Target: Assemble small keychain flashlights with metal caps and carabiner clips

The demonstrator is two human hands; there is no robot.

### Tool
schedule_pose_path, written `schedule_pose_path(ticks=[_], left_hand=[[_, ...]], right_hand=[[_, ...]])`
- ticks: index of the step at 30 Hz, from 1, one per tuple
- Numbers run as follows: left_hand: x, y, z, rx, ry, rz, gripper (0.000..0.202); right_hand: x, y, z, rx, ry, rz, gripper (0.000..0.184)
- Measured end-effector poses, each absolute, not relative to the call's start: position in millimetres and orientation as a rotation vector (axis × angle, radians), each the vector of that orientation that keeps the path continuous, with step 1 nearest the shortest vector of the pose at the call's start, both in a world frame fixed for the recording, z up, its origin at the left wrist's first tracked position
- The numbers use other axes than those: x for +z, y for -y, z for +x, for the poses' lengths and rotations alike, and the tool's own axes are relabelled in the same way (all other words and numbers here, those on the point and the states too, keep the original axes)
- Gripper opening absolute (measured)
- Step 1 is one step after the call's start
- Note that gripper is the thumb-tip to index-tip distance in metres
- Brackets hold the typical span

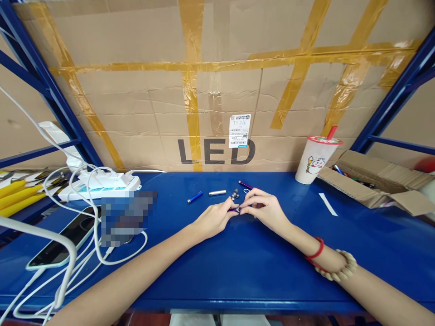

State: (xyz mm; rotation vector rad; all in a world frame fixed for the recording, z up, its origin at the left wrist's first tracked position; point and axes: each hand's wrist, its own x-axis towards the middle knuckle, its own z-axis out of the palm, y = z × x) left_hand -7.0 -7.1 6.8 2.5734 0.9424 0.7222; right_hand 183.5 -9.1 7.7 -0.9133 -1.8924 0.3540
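Observation:
My left hand (215,220) pinches a slim dark purple metal tube (234,209), which lies level above the blue table. At the tube's right end, my right hand (268,209) has thumb and index finger closed on a small part (239,209) there; its details are too small to make out. Just beyond my hands sits a little pile of small silvery pieces (235,194). A silver tube (217,193) and a blue tube (195,197) lie to the left of the pile. Behind my right hand lies another purple tube (245,184), partly hidden, with a small light-coloured loop (246,190) beside it.
On the left are a white power strip (117,183), tangled white cables (98,244) and a phone (64,244). At right stand a drink cup with straw (314,160) and an open cardboard box (367,185); a white strip (328,204) lies nearby. Taped cardboard (152,113) backs the table.

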Motion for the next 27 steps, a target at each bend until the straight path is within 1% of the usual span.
schedule_pose_path(ticks=[9, 27], left_hand=[[2.7, 5.2, -9.0, 0.755, -0.869, 2.664, 0.009], [-2.1, 1.2, -10.1, 0.892, -0.824, 2.793, 0.011]], right_hand=[[5.4, 11.2, 184.6, 0.284, 1.958, -0.938, 0.029], [0.5, 12.0, 183.0, 0.261, 1.977, -0.982, 0.015]])
